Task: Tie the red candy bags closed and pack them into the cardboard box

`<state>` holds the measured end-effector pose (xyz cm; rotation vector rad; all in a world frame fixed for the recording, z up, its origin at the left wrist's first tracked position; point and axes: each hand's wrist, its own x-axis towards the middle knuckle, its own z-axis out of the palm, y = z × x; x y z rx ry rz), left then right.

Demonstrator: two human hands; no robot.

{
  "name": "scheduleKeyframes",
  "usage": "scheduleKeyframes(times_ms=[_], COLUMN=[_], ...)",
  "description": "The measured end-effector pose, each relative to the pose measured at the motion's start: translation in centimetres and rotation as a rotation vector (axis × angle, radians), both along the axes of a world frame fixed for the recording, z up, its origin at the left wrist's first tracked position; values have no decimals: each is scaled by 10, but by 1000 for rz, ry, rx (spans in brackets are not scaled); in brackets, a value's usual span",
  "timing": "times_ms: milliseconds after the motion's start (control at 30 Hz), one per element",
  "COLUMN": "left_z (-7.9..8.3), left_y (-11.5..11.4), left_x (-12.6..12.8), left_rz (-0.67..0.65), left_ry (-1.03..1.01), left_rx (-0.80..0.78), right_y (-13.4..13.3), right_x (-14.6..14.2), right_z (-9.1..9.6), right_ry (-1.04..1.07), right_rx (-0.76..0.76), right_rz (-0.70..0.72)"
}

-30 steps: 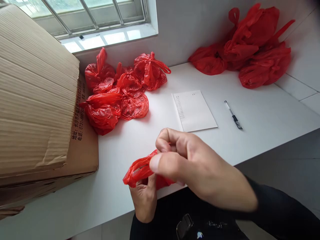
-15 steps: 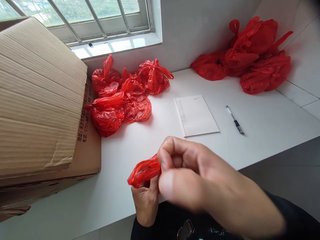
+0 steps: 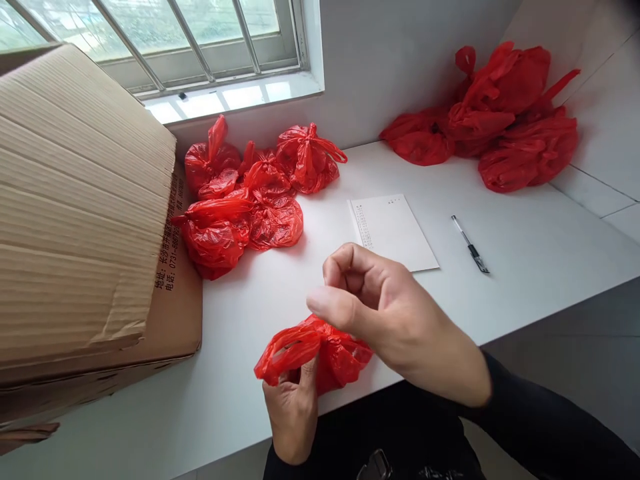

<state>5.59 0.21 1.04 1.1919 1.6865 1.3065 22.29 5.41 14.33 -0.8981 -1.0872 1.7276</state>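
Note:
My left hand (image 3: 295, 407) is closed on a red plastic bag (image 3: 345, 360) at the front edge of the white table. The bag's looped handle (image 3: 280, 353) sticks out above my left thumb, and its rounded body lies to the right of it. Just above the bag is my right hand (image 3: 395, 307), apart from the handle. Its fingers are curled, with the thumb and forefinger close together as in a pinch. Whether anything small is between them does not show.
A large cardboard box (image 3: 185, 300) stands at the left. Tied red bags (image 3: 215, 233) sit beside it, and more red bags (image 3: 530, 147) lie in the far right corner. A sheet of paper with writing (image 3: 400, 227) and a pen (image 3: 470, 243) rest on the table (image 3: 235, 373).
My right hand has moved up and away from my body, uncovering the bag's body. My left hand keeps its hold on the bag in about the same place.

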Motion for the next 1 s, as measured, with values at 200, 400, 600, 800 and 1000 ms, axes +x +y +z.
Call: scheduleKeyframes(times_ms=[200,400,600,800,1000], left_z=[5,-1,0,1,-1], left_y=[2,2,3,3,2], left_x=[-1,-4,-3,-3,-4], left_rz=[-17,14,2,3,0], left_ry=[4,22,11,14,32], left_rx=[-28,-54,-57,-58,-63], right_y=[21,19,17,15,12], right_x=[-2,0,2,4,6], right_z=[-31,-41,-49,-59,-63], right_ry=[-49,15,-71,-85,-68], right_rx=[90,158,142,110,100], right_rz=[-159,-187,-200,-198,-234])
